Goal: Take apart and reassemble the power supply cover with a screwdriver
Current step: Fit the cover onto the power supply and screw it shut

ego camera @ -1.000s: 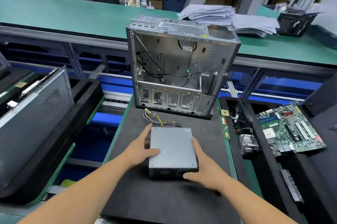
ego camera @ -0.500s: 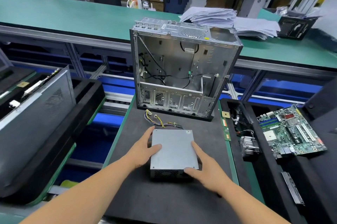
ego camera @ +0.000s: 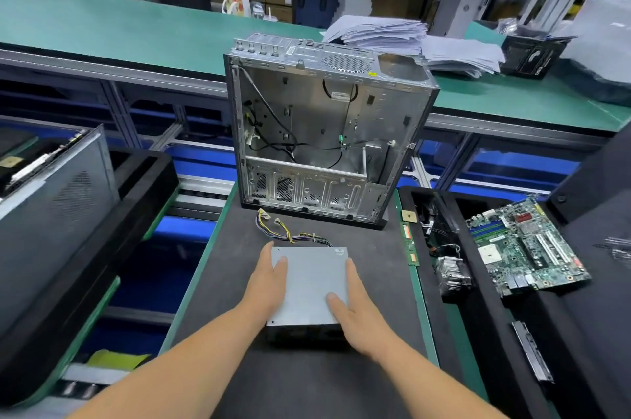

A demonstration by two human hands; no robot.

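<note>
The grey power supply (ego camera: 312, 285) lay flat on the dark mat (ego camera: 307, 377), centre-near, w/ both hands clasping it from the sides. Left hand (ego camera: 268, 278) lay along the unit's left edge, fingers reaching to the far-left corner, thumb resting on the top cover. Right hand (ego camera: 355, 312) was on the near-right corner, thumb on the top cover, fingers running up the right side; how far they wrapped the side wall wasn't clear from this angle, prob. just pressed against it. Its cable bundle (ego camera: 290, 230), yellow/black/purple wires w/ white connectors, trailed from the far edge of the unit across the mat toward the case. The open PC case (ego camera: 324, 131) stood upright just beyond, at the far end of the mat, inside facing the camera, a few black cables hanging in it. To the right, a green motherboard (ego camera: 526, 248) sat in a black foam tray (ego camera: 485, 333), w/ a heatsink (ego camera: 452, 273) just left of it. Far right on the green bench (ego camera: 119, 26), a paper stack (ego camera: 403, 36). At left, another grey case (ego camera: 51, 200) leaned in a black tray
</note>
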